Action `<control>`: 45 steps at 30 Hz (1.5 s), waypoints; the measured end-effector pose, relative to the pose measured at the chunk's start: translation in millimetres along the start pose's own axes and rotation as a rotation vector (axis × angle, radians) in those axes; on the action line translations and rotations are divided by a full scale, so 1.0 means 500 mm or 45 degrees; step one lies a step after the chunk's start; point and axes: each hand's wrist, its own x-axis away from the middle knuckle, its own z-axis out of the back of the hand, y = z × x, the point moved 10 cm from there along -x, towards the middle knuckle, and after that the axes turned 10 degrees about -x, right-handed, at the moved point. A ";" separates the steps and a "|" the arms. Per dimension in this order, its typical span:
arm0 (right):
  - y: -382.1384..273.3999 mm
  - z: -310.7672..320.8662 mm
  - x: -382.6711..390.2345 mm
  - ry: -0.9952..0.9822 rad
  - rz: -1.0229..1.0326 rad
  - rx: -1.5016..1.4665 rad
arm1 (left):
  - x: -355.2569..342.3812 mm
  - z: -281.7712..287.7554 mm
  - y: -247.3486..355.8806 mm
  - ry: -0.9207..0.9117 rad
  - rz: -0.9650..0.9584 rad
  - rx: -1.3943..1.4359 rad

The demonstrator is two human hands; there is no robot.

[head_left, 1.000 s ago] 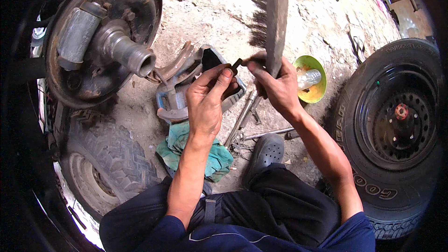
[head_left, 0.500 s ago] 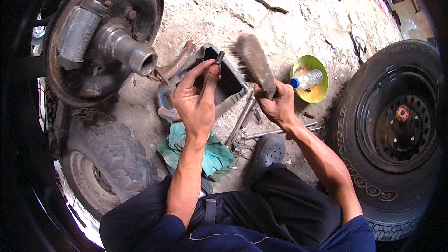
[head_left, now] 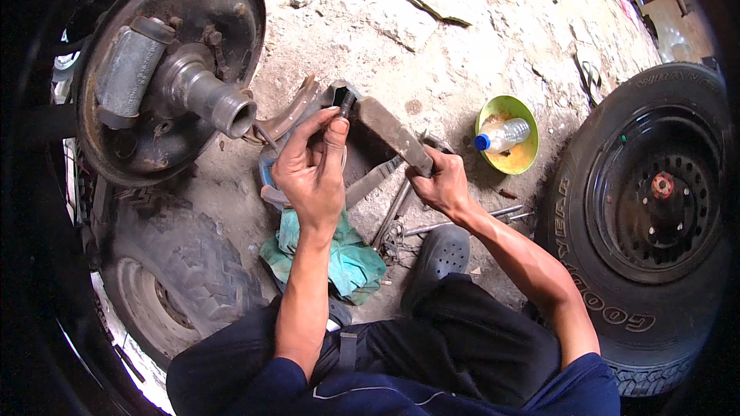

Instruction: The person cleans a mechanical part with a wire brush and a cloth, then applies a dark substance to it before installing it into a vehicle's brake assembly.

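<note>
My left hand (head_left: 311, 173) pinches a small dark bolt (head_left: 347, 103) upright between thumb and fingertips. In my right hand (head_left: 442, 185) is a brush (head_left: 391, 135), gripped by its handle end. The brush head slants up to the left, close beside the bolt; whether they touch I cannot tell. Its bristles are hidden. Below both hands is a cut-open plastic container (head_left: 375, 182) with a dark inside, partly covered by my left hand and the brush. A curved brown metal piece (head_left: 291, 112), like a brake shoe, lies at its left.
A round brake backing plate (head_left: 231, 11) with a protruding hollow spindle (head_left: 220, 104) stands at left. Teal cloth (head_left: 347, 262) and metal rods (head_left: 393, 212) lie near my foot. A green bowl (head_left: 532, 158) holds a plastic bottle (head_left: 509, 135). Tyres stand right (head_left: 566, 239) and lower left (head_left: 193, 250).
The brush has swung down and left, from raised beside the bolt to slanting close against it. My left hand has shifted slightly left and down with the bolt.
</note>
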 end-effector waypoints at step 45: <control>-0.017 0.015 -0.029 0.142 -0.135 -0.152 | -0.009 0.027 -0.029 0.011 0.252 0.531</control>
